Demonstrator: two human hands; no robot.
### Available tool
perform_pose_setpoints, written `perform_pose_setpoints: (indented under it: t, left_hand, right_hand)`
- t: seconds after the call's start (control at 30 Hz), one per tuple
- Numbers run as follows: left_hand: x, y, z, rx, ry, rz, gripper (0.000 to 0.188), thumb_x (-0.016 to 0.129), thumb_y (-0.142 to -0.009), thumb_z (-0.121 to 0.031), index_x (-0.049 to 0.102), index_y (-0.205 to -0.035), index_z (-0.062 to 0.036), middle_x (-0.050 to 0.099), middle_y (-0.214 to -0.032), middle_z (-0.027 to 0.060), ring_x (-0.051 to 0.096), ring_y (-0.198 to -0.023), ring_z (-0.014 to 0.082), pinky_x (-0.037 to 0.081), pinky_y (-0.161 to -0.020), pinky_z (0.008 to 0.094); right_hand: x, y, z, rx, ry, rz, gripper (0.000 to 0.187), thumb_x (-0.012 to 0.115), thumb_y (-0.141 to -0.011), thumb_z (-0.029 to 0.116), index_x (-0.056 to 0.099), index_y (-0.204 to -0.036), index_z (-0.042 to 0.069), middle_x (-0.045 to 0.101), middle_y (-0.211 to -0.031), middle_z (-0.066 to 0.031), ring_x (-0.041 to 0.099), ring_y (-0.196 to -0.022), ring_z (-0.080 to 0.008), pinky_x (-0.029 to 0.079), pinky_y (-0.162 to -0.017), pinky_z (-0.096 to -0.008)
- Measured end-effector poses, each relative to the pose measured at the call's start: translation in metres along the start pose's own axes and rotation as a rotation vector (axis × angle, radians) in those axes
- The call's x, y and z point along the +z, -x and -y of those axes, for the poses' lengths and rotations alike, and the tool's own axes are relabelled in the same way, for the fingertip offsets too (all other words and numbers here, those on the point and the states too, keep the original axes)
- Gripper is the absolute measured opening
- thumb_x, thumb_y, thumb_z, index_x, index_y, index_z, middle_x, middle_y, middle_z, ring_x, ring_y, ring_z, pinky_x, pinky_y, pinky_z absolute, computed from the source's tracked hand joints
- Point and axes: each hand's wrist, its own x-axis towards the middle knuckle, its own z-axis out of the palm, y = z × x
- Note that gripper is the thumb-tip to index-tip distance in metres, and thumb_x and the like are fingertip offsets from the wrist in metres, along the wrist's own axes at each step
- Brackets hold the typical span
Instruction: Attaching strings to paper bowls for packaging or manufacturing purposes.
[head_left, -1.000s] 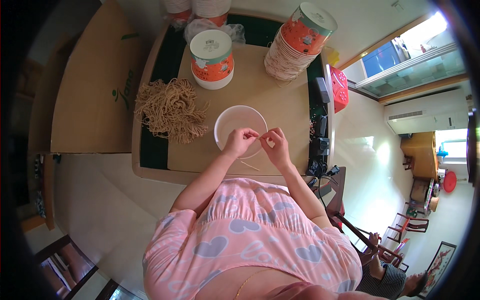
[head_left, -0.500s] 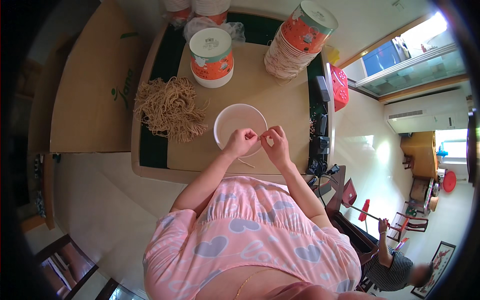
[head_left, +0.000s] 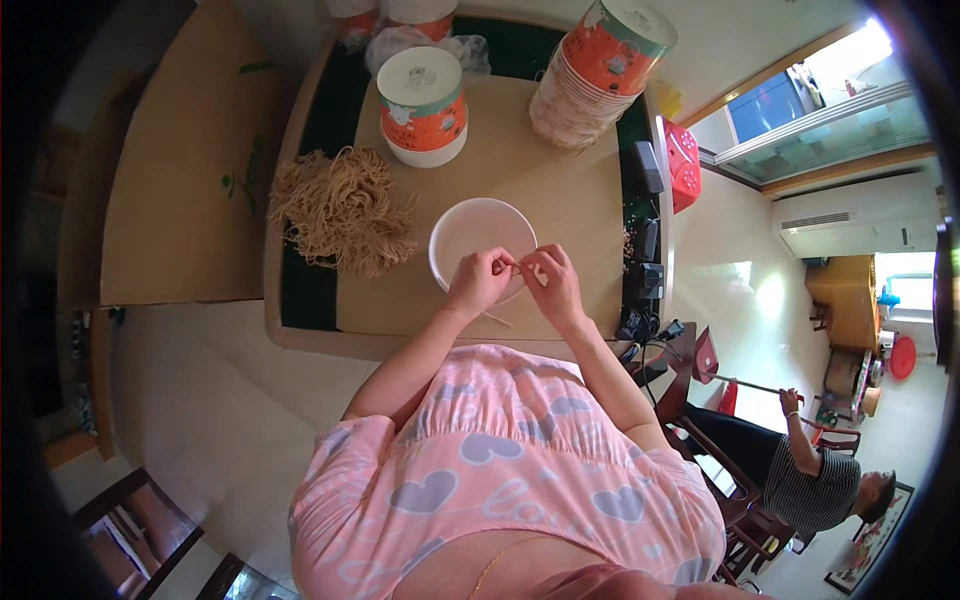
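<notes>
An open white paper tub [head_left: 447, 222] stands on the brown board near the table's front edge. Over its near right side, the thumb and fingers of my left hand [head_left: 478, 280] and my right hand [head_left: 553, 285] are pinched together, tips almost touching. Between them is a short bit of thin cord, mostly hidden by the fingers. A tan cord end [head_left: 497, 320] shows on the board just below the tub. To the left lies a loose tangled heap of tan cords [head_left: 345, 212].
Behind the tub stands an upturned orange-and-green tub [head_left: 423, 115]. A tall stack of similar tubs [head_left: 600, 75] is at the back right. Black adapters and cables [head_left: 648, 280] line the right edge. A cardboard box [head_left: 185, 180] stands left; another person [head_left: 815, 480] holds a long handle at right.
My hands stay pinched at nearly the same spot over the tub, with small finger shifts. The other person at the right has moved further right with the long handle.
</notes>
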Motion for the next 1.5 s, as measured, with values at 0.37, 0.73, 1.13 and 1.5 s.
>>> perform_pose_setpoints:
  t: [0.37,0.73,1.13,1.5]
  left_hand:
    - [-0.021,0.009,-0.002,-0.035,-0.107,0.058,0.007,0.065,-0.079,-0.009,0.064,-0.083,-0.0033,0.064,-0.072,0.0119,0.065,-0.067,0.0251,0.051,-0.062,0.0353]
    - [-0.027,0.015,0.003,-0.014,-0.181,0.099,0.008,0.065,-0.079,-0.011,0.064,-0.084,-0.0049,0.062,-0.083,0.0124,0.065,-0.072,0.0266,0.052,-0.064,0.0362]
    - [-0.021,0.015,0.011,-0.013,-0.172,0.060,0.007,0.065,-0.080,-0.010,0.063,-0.084,-0.0045,0.062,-0.081,0.0124,0.064,-0.070,0.0261,0.051,-0.064,0.0356]
    - [-0.025,0.012,0.007,-0.094,-0.018,0.146,0.010,0.065,-0.081,-0.010,0.063,-0.086,-0.0015,0.066,-0.075,0.0095,0.062,-0.063,0.0164,0.050,-0.061,0.0295]
  right_hand:
    - [-0.011,0.000,0.023,0.045,0.090,0.239,0.016,0.065,-0.079,0.014,0.059,-0.093,0.010,0.059,-0.095,-0.0094,0.059,-0.078,-0.0279,0.046,-0.076,-0.0399]
    - [0.008,0.005,0.018,0.152,0.152,0.262,0.009,0.060,-0.083,0.016,0.063,-0.083,0.007,0.065,-0.083,-0.0096,0.063,-0.075,-0.0298,0.051,-0.067,-0.0395]
    - [-0.012,0.011,0.039,0.217,0.209,0.255,0.036,0.063,-0.083,0.016,0.056,-0.117,0.014,0.061,-0.105,-0.0109,0.065,-0.079,-0.0286,0.052,-0.069,-0.0403]
    - [0.012,0.009,0.028,0.282,0.118,0.282,0.014,0.058,-0.084,0.014,0.050,-0.092,0.005,0.062,-0.086,-0.0158,0.062,-0.076,-0.0364,0.050,-0.065,-0.0454]
